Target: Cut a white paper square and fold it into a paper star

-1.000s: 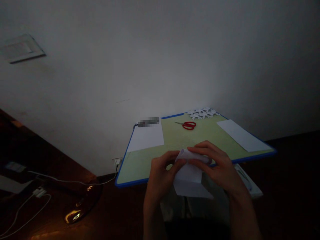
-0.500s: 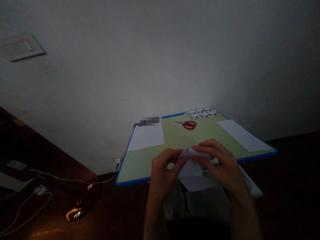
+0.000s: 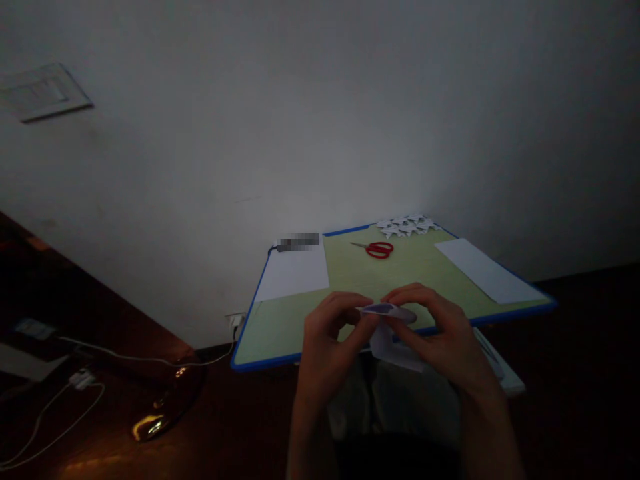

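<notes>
Paper [image 3: 383, 343], between left hand [image 3: 333, 340] and right hand [image 3: 453, 337], pinched by both

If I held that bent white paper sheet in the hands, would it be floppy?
Probably: the bent white paper sheet looks thin, and its lower part hangs below the left hand and right hand. Its curled top may feel a bit springier. It might crease easily if squeezed, since it already shows a bend.

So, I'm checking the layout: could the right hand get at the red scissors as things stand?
Likely yes, once freed: the right hand holds white paper, but nothing visible blocks its way to the red scissors.
</notes>
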### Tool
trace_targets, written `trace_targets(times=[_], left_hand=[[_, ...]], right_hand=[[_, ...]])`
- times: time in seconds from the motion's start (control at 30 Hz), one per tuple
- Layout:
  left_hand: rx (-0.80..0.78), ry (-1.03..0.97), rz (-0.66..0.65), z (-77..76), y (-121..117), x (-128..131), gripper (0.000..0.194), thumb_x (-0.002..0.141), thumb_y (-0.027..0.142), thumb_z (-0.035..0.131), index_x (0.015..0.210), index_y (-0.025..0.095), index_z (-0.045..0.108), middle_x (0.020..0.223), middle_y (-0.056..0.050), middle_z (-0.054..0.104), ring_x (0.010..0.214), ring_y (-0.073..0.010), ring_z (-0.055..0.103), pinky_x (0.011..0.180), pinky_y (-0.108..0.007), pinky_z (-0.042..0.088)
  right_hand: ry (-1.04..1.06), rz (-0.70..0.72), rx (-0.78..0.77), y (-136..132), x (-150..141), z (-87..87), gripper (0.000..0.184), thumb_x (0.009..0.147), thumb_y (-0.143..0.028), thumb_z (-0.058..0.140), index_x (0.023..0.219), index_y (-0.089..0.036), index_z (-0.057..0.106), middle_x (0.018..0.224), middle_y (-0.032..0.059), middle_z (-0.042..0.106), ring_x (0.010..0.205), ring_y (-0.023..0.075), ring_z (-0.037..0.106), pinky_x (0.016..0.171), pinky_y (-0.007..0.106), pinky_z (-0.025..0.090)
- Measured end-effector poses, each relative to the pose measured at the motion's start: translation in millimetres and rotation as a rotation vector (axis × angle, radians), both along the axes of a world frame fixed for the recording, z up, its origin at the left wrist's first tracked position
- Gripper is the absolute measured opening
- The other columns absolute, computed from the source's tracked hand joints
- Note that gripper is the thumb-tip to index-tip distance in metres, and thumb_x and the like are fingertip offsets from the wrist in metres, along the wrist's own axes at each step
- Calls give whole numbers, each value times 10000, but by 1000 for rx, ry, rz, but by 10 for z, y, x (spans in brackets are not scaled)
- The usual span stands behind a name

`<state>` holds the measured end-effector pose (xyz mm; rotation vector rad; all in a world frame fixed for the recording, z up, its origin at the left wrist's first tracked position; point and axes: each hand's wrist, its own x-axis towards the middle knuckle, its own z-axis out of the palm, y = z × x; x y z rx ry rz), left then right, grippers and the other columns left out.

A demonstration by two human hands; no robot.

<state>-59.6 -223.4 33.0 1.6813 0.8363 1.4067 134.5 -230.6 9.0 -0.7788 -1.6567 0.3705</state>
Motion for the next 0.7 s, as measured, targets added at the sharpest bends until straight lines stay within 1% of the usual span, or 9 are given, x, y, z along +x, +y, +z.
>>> trace_targets(times=[0.13, 0.23, 0.3, 0.43, 0.6, 0.7], left_hand=[[-35, -90, -72, 42, -33, 5, 100, 944, 224, 796, 1037, 227, 832, 1014, -47, 805, 944, -166, 752, 850, -250, 593], [29, -126, -93, 52, -20, 11, 124, 955, 175, 773, 1027, 237, 852, 1051, -53, 819, 1007, -176, 762, 902, -260, 605], [80, -138, -113, 39, 3, 17, 152, 946, 151, 776, 1030, 245, 861, 1063, -59, 823, 1021, -187, 765, 913, -278, 613], [129, -160, -153, -4, 51, 43, 189, 943, 139, 777, 1066, 254, 863, 1087, -77, 816, 1042, -202, 759, 922, -307, 622], [111, -221, -176, -64, 111, 110, 215, 936, 201, 805, 1134, 274, 840, 1144, -79, 792, 998, -186, 742, 876, -297, 622], [150, -200, -153, -72, 138, 136, 170, 942, 225, 802, 1100, 266, 851, 1128, -87, 792, 1037, -206, 742, 895, -317, 618]], right_hand=[[34, 1, 46, -2, 18, 9, 282, 928, -61, 737, 1082, -279, 645, 1123, 19, 725, 1081, 218, 688, 944, 381, 531], [17, -49, 96, -1, 42, 14, 290, 897, -47, 751, 1044, -274, 645, 1130, 37, 693, 1100, 248, 643, 949, 421, 503], [33, -66, 103, 0, 50, 5, 285, 886, -48, 755, 1020, -275, 645, 1096, 38, 670, 1058, 250, 629, 895, 410, 502], [104, -40, 87, 4, 31, -20, 275, 899, -65, 760, 1028, -276, 640, 1050, 31, 640, 968, 231, 629, 794, 374, 507], [118, -39, 120, 10, -7, -3, 283, 897, -51, 771, 1026, -268, 642, 1042, 23, 643, 939, 214, 626, 780, 365, 495], [111, -45, 138, 10, -24, 21, 281, 906, -49, 769, 1036, -265, 645, 1024, 20, 647, 905, 202, 626, 757, 360, 492]])
